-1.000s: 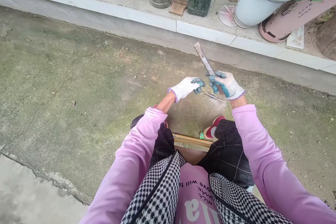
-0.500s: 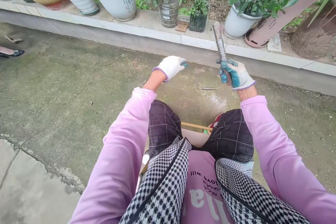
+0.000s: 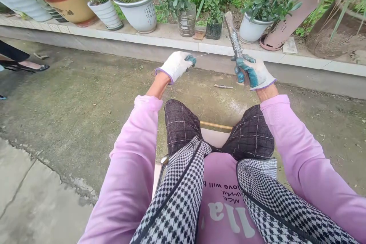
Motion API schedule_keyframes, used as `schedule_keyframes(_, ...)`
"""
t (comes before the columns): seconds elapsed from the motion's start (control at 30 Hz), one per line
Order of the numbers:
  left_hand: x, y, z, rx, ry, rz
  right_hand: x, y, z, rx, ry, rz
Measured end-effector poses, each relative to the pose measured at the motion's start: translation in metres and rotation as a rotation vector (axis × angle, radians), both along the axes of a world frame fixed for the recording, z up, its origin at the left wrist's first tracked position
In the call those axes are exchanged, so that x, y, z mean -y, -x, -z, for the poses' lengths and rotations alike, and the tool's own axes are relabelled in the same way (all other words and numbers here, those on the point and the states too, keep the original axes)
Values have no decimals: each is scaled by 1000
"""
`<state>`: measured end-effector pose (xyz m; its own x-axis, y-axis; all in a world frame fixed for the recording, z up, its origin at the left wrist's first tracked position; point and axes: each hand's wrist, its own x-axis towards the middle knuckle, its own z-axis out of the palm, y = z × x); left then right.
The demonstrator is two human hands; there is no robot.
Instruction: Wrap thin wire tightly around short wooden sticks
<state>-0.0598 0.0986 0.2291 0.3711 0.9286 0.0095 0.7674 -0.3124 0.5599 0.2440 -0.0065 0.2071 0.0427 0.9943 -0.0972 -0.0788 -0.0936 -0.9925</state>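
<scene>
In a white glove with blue-green fingertips, my right hand (image 3: 254,72) is closed around a wooden stick (image 3: 229,23), held nearly upright and leaning left. Silvery wire (image 3: 236,44) is wound round the stick's middle. My left hand (image 3: 177,65), gloved alike, is apart from it on the left, its fingers pinched together. From those fingers a thin strand (image 3: 202,54) runs toward the wound stick; its far part is too fine to follow. A small thin stick with something wound on it (image 3: 223,86) lies on the ground between and below my hands.
A low tiled ledge (image 3: 171,44) crosses ahead, bearing several potted plants, among them a white pot (image 3: 140,15) and a pink tall pot (image 3: 288,23). Another person's foot (image 3: 36,66) is at the far left. My knees (image 3: 183,126) are bent below my hands.
My left hand has shifted a little left, farther from the right, and the strand now shows at its fingers. My right hand keeps its grip on the stick. The view has tilted slightly.
</scene>
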Motion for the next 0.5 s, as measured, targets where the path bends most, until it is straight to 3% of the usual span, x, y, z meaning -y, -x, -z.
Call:
schedule_keyframes(0.1, 24, -12, 30, 371, 274, 90, 14, -6, -2, 22, -14, 22)
schedule_keyframes(0.2, 42, -22, 47, 541, 411, 104, 25, -13, 1, 51, -26, 44)
schedule_keyframes(0.5, 75, -26, 61, 506, 622, 69, 39, -17, 42, -126, 8, 37)
